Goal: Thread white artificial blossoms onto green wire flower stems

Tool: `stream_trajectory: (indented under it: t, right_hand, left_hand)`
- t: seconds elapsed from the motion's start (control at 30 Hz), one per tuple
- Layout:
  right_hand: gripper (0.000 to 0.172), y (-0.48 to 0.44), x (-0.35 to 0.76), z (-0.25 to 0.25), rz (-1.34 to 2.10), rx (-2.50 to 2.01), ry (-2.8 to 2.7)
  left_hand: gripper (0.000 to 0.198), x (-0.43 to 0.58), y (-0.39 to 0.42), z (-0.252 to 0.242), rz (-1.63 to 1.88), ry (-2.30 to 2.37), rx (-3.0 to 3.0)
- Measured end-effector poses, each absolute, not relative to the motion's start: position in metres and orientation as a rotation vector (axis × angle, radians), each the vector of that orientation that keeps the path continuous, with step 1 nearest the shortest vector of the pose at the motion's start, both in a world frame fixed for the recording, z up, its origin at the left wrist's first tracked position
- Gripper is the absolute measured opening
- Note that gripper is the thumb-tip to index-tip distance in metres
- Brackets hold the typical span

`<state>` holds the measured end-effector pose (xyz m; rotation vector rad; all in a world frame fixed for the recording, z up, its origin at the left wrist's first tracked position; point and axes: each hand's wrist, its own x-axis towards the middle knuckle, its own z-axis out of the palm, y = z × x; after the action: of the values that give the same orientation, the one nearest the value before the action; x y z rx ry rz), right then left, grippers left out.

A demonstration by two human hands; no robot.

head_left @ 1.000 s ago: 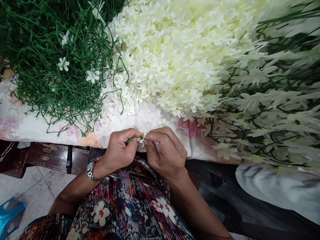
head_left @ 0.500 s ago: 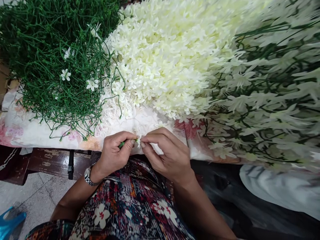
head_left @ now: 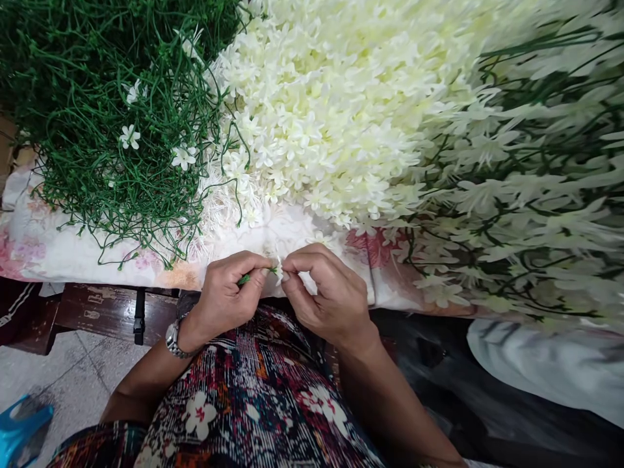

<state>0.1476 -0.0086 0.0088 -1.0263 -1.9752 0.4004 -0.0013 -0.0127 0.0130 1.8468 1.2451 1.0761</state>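
Note:
My left hand [head_left: 234, 289], with a watch on its wrist, pinches a green artificial stem [head_left: 244, 279] whose tip pokes out past the thumb and forefinger. Right against that tip, my right hand [head_left: 329, 296] has its thumb and forefinger closed on a small white flower piece [head_left: 279, 266]. The two sets of fingertips nearly meet above the front edge of the cloth. Whether the stem tip is inside the white piece is too small to tell. Beyond my hands lies a large heap of white artificial petals [head_left: 331, 123].
A tangled pile of green stems [head_left: 121, 169] covers the left of the flowered cloth [head_left: 97, 260], with a few white flowers on it. Finished-looking white flowers on stems [head_left: 526, 208] fill the right side. A blue plastic object [head_left: 22, 426] is on the floor.
Both hands stay pinched together at nearly the same spot, shifted very slightly. The green stem tip shows a little more beyond my left fingers. The whole view has shifted slightly.

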Motion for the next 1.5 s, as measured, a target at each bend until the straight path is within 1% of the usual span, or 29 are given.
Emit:
stream_trajectory:
  t: [0.37, 0.6, 0.83, 1.2, 1.4, 1.5]
  right_hand:
    - [0.013, -0.008, 0.146, 0.005, 0.414, -1.028, -1.978]
    - [0.015, -0.007, 0.141, 0.001, 0.396, -1.041, -1.972]
    - [0.013, -0.004, 0.138, 0.002, 0.364, -1.036, -2.014]
    - [0.012, -0.003, 0.136, 0.003, 0.37, -1.033, -2.049]
    - [0.012, -0.003, 0.139, 0.008, 0.368, -1.033, -2.049]
    - [0.016, -0.004, 0.142, 0.012, 0.357, -1.015, -2.041]
  left_hand:
    - [0.012, -0.001, -0.012, 0.008, 1.102, 1.161, 1.852]
    - [0.013, -0.003, -0.009, 0.004, 1.062, 1.163, 1.776]
    - [0.011, -0.003, -0.009, 0.0, 1.137, 1.203, 1.738]
    - [0.013, -0.004, -0.01, -0.001, 1.111, 1.237, 1.681]
    - [0.012, -0.004, -0.009, 0.001, 1.111, 1.203, 1.528]
    - [0.015, -0.006, -0.008, 0.0, 1.111, 1.154, 1.332]
